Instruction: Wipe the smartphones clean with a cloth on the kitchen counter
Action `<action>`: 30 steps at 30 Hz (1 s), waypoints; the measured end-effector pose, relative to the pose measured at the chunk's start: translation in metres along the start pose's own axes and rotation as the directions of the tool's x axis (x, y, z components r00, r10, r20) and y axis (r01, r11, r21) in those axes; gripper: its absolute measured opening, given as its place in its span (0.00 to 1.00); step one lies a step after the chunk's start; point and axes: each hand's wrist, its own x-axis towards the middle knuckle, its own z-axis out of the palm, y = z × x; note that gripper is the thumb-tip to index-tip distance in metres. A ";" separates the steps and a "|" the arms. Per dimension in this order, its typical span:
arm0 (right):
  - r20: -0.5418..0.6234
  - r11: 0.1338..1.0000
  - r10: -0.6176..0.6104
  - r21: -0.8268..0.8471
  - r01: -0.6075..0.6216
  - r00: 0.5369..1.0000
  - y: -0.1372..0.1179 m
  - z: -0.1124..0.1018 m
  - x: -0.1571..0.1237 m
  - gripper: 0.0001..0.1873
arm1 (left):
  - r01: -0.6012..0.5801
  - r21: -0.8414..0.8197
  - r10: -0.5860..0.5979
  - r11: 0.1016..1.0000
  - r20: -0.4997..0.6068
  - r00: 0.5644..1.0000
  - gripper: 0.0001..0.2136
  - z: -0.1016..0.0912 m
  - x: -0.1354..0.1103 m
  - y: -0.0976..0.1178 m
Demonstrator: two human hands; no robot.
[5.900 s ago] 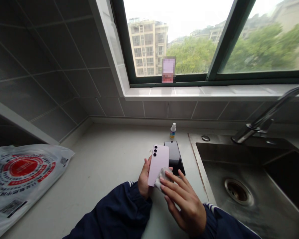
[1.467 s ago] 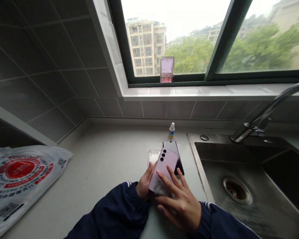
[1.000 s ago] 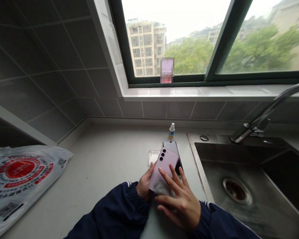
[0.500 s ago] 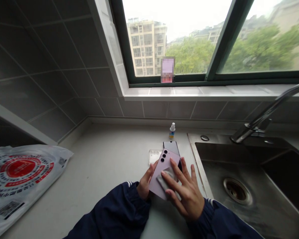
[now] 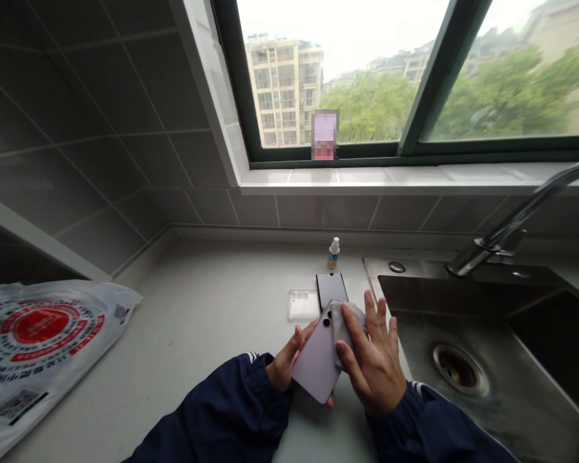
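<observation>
Currently: left hand [image 5: 284, 366] curled around a lilac phone [image 5: 313, 370], held tilted over the surface [image 5: 212, 302]; right hand [image 5: 374, 363], fingers spread, pressing a grey cloth [image 5: 347, 328] onto it, just before a black phone [image 5: 331, 288].

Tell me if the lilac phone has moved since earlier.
Yes: the lilac phone has come nearer the person, below the black phone, its camera end leaning toward the sink.

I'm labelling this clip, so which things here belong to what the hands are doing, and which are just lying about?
In use: left hand holding a lilac smartphone; right hand pressing a soft grey cloth against it.

Lying about: glossy black smartphone, clear plastic phone case, small white-capped bottle, white plastic bag with red print, stainless steel sink.
</observation>
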 end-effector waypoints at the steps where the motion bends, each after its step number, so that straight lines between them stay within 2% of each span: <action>1: -0.004 1.000 0.013 0.016 -0.013 1.000 0.001 0.001 0.000 0.29 | -0.006 -0.017 0.006 1.000 0.004 1.000 0.32 0.000 0.000 0.000; 5: -0.054 0.983 0.036 0.182 -0.026 0.998 0.007 0.003 -0.001 0.28 | -0.002 -0.054 0.004 0.999 0.032 0.999 0.34 0.001 0.000 0.003; 8: -0.080 0.928 0.177 0.346 -0.140 0.981 0.012 0.004 -0.001 0.23 | 0.030 -0.066 -0.027 0.997 0.052 0.998 0.34 0.001 0.001 0.003; 12: 0.030 0.809 0.384 0.470 -0.352 0.923 0.017 0.005 -0.001 0.21 | 0.143 -0.115 -0.137 0.983 0.062 0.989 0.33 -0.003 0.002 0.000; 15: 0.067 0.732 0.445 0.547 -0.406 0.893 0.019 0.007 0.000 0.22 | 0.164 -0.157 -0.163 0.974 0.020 0.986 0.31 -0.004 0.002 0.000; 17: 0.073 0.706 0.461 0.573 -0.415 0.885 0.019 0.008 0.000 0.22 | 0.167 -0.168 -0.169 0.971 0.006 0.986 0.30 -0.002 0.002 0.002; 21: 0.072 0.707 0.447 0.582 -0.401 0.892 0.015 0.008 0.000 0.20 | 0.131 -0.189 -0.137 0.973 -0.021 0.990 0.30 0.001 0.002 0.010; 24: 0.064 0.714 0.421 0.591 -0.374 0.905 0.012 0.007 0.000 0.17 | 0.058 -0.179 -0.071 0.982 -0.071 0.995 0.31 -0.001 0.002 0.012; 27: 0.063 0.709 0.393 0.614 -0.346 0.917 0.011 0.007 0.000 0.15 | -0.036 -0.147 0.015 0.988 -0.136 0.991 0.25 -0.004 0.000 0.011; 30: 0.059 0.699 0.374 0.638 -0.323 0.925 0.010 0.009 -0.003 0.14 | -0.109 -0.085 0.096 0.990 -0.140 0.986 0.23 -0.006 0.000 0.009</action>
